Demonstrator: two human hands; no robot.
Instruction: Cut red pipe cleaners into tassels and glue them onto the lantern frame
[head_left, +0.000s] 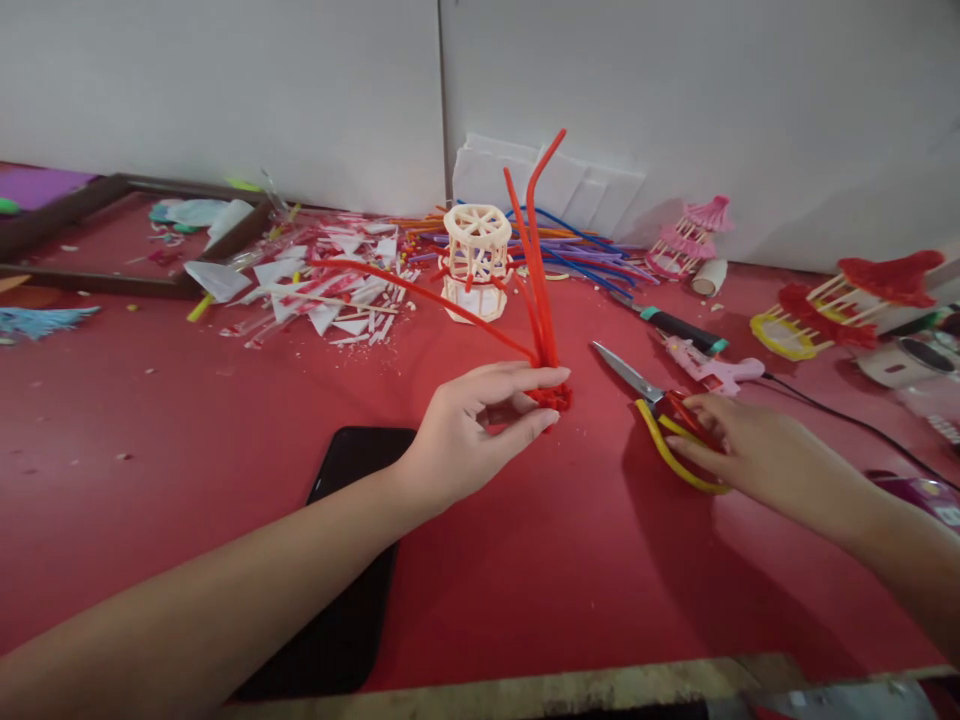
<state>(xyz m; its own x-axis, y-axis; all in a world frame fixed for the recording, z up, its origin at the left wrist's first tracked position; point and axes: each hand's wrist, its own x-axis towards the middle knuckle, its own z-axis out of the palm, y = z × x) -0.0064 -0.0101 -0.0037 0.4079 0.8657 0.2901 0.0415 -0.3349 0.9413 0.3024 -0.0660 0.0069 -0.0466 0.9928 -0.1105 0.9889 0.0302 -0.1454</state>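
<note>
- Nearest the camera, the left forearm (225, 600) crosses above one black phone-like slab (360, 620), which sits below and behind the left hand.
- One bundle of red fuzzy stems (546, 320) stands at the fingertips of the left hand (472, 420), which pinches it low, beside a tangled red clump (553, 398) at its foot. At least four stems fan upward; one bends out over the hand.
- Well right of that, the right hand (739, 440) curls around the handles of one pair of scissors (652, 392); I cannot tell whether they are lifted off the table (510, 570).
- Step in hand, as I judge it: steadying the bundle while managing the scissors. Any next move calls for keeping the stems together and minding the blades, which point toward the bundle.
- Just beyond the right hand: one pink glue gun (712, 368) and one dark-handled tool (682, 330).
- Beyond the left hand: one pale lattice tower (478, 262), loose coloured stems (577, 248) and paper scraps (349, 300), both too many to count.
- Farther past the right hand: one pink tiered model (691, 238).
</note>
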